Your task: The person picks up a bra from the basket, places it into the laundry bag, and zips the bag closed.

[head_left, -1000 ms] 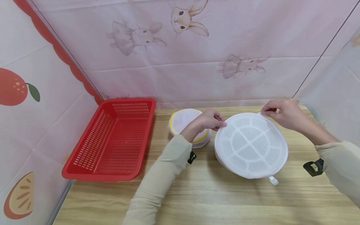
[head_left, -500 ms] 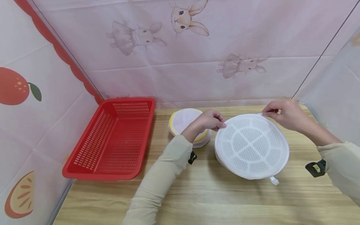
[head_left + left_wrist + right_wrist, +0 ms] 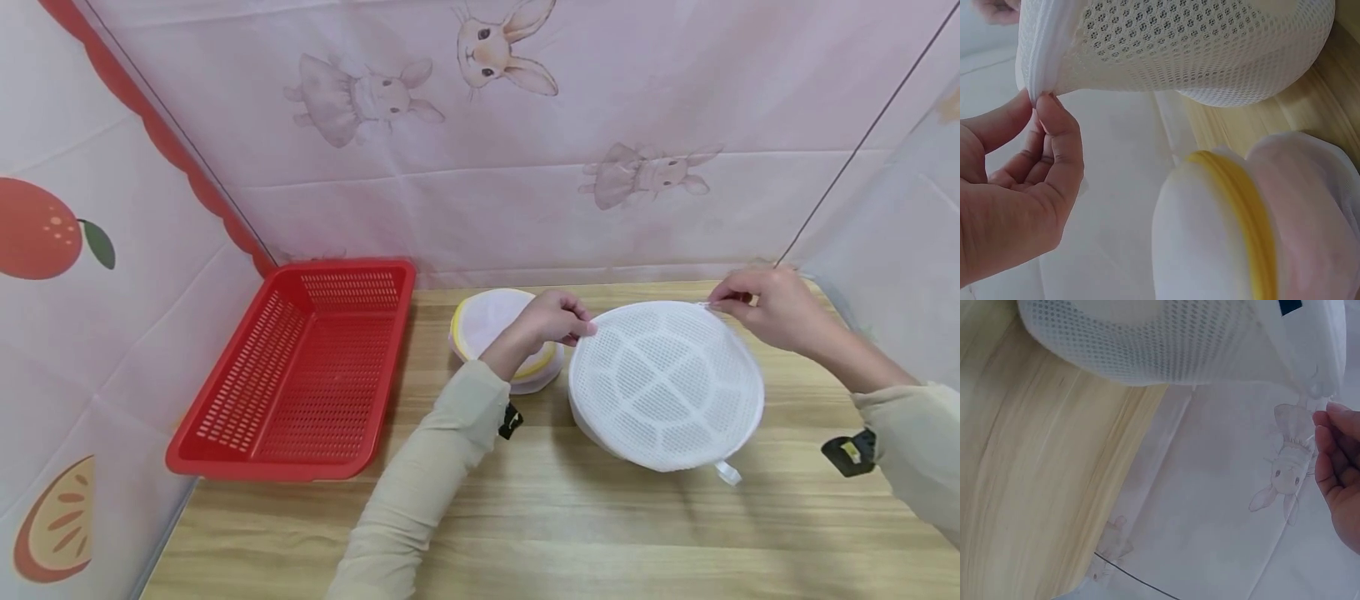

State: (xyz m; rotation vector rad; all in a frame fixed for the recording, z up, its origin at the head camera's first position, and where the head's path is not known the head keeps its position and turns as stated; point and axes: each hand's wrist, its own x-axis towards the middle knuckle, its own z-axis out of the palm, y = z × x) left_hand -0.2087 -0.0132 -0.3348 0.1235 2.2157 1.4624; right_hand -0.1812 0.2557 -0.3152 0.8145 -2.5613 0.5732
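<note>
A round white mesh laundry bag (image 3: 666, 387) is held up at its far rim by both hands, its ribbed round top facing up and a small white loop (image 3: 727, 473) sticking out at the near side. My left hand (image 3: 553, 320) pinches the zippered rim (image 3: 1047, 44) between thumb and forefinger at the back left. At the back right, my right hand (image 3: 771, 310) pinches the small zipper pull (image 3: 1322, 400) with its fingertips. Left of the white bag, partly behind my left hand, lies a smaller pale pink laundry bag (image 3: 495, 315) with a yellow zipper (image 3: 1244, 215).
A red perforated plastic basket (image 3: 401, 350) stands at the left of the wooden table (image 3: 555, 533). A cloth printed with rabbits (image 3: 510, 208) hangs behind the table's far edge. Black wrist mounts (image 3: 851, 452) sit at both sleeves.
My right hand has shifted slightly right along the rim with the zipper pull. The white bag and my left hand have moved a little left; the smaller bag stays put.
</note>
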